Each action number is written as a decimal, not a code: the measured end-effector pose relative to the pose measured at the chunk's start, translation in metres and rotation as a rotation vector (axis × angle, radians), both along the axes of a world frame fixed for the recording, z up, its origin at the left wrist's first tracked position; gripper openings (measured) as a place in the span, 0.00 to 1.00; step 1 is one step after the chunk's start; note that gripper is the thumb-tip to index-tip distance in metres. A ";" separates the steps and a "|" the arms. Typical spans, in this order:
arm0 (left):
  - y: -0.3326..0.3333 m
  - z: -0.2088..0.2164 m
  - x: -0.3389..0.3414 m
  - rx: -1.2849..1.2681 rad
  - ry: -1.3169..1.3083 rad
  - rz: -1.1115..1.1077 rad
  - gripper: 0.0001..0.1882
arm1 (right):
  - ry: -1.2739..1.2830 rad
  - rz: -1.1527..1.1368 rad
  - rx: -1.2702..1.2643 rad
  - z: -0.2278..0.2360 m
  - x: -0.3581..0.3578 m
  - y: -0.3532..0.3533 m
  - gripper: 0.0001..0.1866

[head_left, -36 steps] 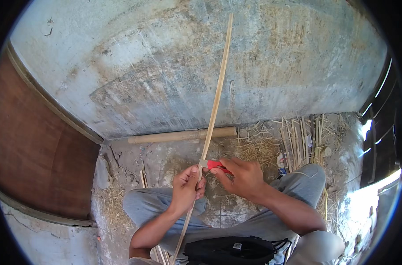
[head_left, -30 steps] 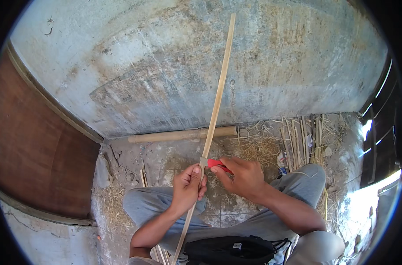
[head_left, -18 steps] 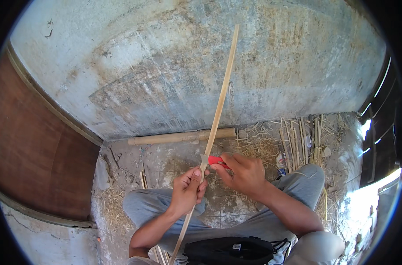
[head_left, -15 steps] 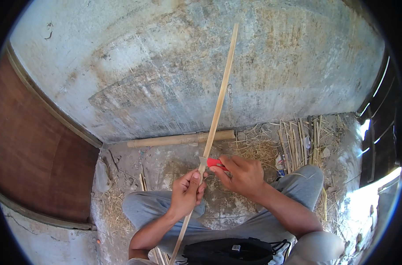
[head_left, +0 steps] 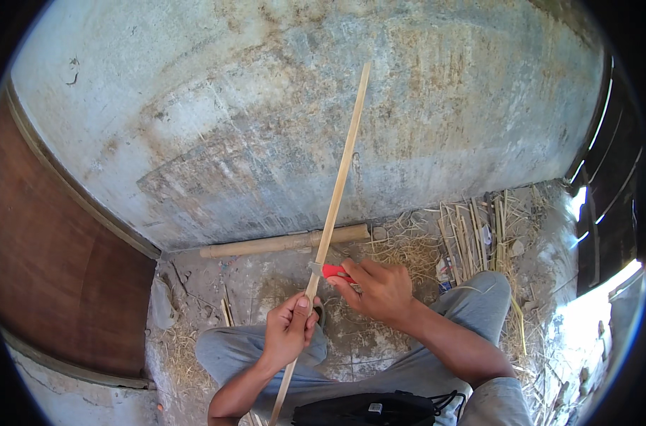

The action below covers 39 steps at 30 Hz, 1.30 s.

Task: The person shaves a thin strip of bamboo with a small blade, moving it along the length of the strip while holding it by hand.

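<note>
Left hand [head_left: 287, 332]: pinched a wooden strip [head_left: 343, 177], thumb on top.
Right hand [head_left: 377, 287]: was curled around a red knife [head_left: 333, 272].
Strip: ran above and below the left hand.
Blade [head_left: 315, 268]: met it just above the left thumb; a downward slip could have nicked skin.
Far end [head_left: 365, 69]: no hand steadied it, so pressure might have twisted it.

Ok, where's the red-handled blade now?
In the head view, below centre, the red-handled blade is in the right hand, its metal end at the pale strip, beyond the left hand.
</note>
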<state>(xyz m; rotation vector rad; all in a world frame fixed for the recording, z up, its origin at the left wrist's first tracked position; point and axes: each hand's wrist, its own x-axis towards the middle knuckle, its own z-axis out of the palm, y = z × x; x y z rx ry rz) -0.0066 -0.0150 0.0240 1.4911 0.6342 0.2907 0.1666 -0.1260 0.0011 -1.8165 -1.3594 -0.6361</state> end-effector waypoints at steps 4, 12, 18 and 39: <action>-0.001 -0.002 -0.006 0.054 -0.017 0.007 0.19 | 0.011 -0.004 0.005 0.003 0.002 0.000 0.17; -0.015 -0.009 -0.031 0.071 0.038 0.083 0.18 | 0.003 0.017 0.041 -0.004 0.010 0.005 0.17; -0.022 -0.019 -0.059 0.060 0.043 0.063 0.17 | -0.042 -0.066 0.018 -0.002 0.015 0.005 0.17; -0.042 -0.026 -0.100 0.154 0.053 0.104 0.15 | 0.025 -0.057 0.084 -0.007 0.018 0.011 0.17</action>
